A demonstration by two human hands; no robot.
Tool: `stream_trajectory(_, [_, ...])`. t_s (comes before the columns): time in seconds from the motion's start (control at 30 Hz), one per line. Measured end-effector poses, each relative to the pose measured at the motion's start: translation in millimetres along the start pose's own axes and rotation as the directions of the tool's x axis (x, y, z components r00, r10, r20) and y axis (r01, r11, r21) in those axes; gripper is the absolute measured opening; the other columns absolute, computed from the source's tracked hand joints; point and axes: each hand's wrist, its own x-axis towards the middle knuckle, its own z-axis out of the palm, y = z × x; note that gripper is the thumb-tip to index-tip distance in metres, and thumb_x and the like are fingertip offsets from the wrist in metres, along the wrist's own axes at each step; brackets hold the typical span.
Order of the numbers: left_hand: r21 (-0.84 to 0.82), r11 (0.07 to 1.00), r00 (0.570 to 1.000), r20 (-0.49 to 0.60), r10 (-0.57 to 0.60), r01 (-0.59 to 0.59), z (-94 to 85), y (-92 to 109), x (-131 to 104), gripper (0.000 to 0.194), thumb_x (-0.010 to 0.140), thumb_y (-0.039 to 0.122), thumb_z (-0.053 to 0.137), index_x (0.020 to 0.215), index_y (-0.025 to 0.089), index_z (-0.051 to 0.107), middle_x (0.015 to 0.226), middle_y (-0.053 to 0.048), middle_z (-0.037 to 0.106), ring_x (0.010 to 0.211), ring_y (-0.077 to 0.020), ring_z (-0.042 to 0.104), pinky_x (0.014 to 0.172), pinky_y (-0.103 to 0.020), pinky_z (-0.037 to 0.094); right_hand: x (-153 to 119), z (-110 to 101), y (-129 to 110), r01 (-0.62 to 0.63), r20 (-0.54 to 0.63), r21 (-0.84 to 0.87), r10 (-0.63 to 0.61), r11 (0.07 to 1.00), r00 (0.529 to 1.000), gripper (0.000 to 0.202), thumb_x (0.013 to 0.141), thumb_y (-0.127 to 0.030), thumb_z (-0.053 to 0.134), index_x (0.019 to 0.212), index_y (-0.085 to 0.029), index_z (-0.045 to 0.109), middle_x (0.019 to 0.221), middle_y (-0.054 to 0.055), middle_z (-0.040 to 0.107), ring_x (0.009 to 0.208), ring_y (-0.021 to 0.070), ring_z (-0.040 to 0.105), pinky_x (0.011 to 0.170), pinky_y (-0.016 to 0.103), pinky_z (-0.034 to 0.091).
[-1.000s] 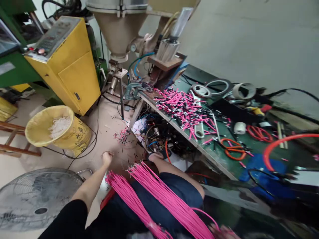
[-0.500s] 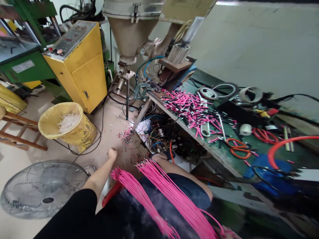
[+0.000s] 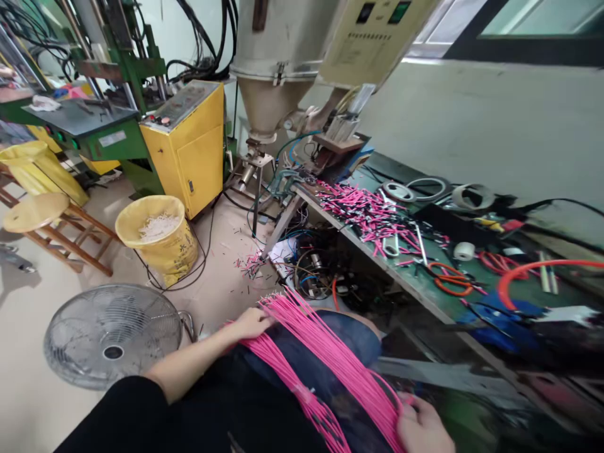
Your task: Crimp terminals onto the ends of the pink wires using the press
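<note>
Two long bundles of pink wires lie across my lap: the thicker right bundle (image 3: 325, 352) and a thinner left bundle (image 3: 278, 368) bound near its lower end. My left hand (image 3: 253, 322) is closed, its fingertips at the left edge of the right bundle, just below the bare far tips. Part of the left bundle is hidden under that hand and forearm. At the near end of the right bundle, my right hand (image 3: 423, 423) has its fingers wrapped round the wires. A single wire bows out beside it.
A green workbench (image 3: 425, 280) on the right bears a heap of pink and black wire pieces (image 3: 363, 211), tape rolls and orange-handled scissors (image 3: 450, 280). To the left stand a floor fan (image 3: 113, 336), a yellow-lined bin (image 3: 158, 245) and a wooden stool (image 3: 40, 211). Scraps litter the floor.
My left hand has moved right, from over the floor to the far end of the right bundle. My right hand has come further into view. The camera has tilted up and turned left.
</note>
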Motion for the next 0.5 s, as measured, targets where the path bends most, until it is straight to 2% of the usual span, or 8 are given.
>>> stream_trajectory(0.1, [0.086, 0.995, 0.998, -0.048, 0.048, -0.044, -8.6, 11.9, -21.9, 0.030, 0.100, 0.039, 0.059, 0.087, 0.015, 0.072, 0.085, -0.005, 0.071, 0.084, -0.0207, 0.068, 0.087, -0.039, 0.054, -2.0, 10.4, -12.5, 0.066, 0.050, -0.104, -0.061, 0.992, 0.997, 0.047, 0.093, -0.034, 0.040, 0.126, -0.010, 0.063, 0.104, 0.024, 0.075, 0.102, 0.0387, 0.074, 0.093, 0.044, 0.056])
stream_trajectory(0.27, [0.206, 0.976, 0.972, -0.203, 0.114, -0.072, 0.4, 24.6, -58.3, 0.021, 0.098, 0.030, 0.055, 0.100, 0.020, 0.074, 0.106, -0.008, 0.069, 0.106, -0.0240, 0.062, 0.098, -0.038, 0.046, 3.9, 36.9, -34.5, 0.178, 0.098, -0.133, -0.165, 0.975, 0.981, 0.048, 0.097, -0.033, 0.038, 0.132, -0.009, 0.060, 0.104, 0.026, 0.076, 0.103, 0.0380, 0.075, 0.089, 0.042, 0.056])
stream_trajectory(0.37, [0.252, 0.968, 0.950, -0.301, 0.082, -0.003, 5.3, 18.5, -62.3, 0.025, 0.100, 0.022, 0.045, 0.096, 0.019, 0.070, 0.102, -0.009, 0.065, 0.100, -0.0241, 0.060, 0.094, -0.039, 0.046, 8.7, 50.3, -45.9, 0.231, 0.129, -0.153, -0.212, 0.961, 0.969, 0.048, 0.099, -0.033, 0.035, 0.133, -0.009, 0.060, 0.105, 0.027, 0.075, 0.106, 0.0380, 0.074, 0.091, 0.043, 0.054])
stream_trajectory(0.5, [0.280, 0.959, 0.933, -0.357, 0.050, 0.056, 4.1, 6.2, -51.6, 0.022, 0.097, 0.017, 0.045, 0.089, 0.019, 0.066, 0.095, -0.008, 0.063, 0.094, -0.0239, 0.059, 0.089, -0.038, 0.047, 11.2, 61.1, -53.4, 0.243, 0.166, -0.193, -0.213, 0.951, 0.963, 0.049, 0.103, -0.034, 0.029, 0.131, -0.008, 0.059, 0.106, 0.028, 0.075, 0.104, 0.0376, 0.075, 0.089, 0.043, 0.055])
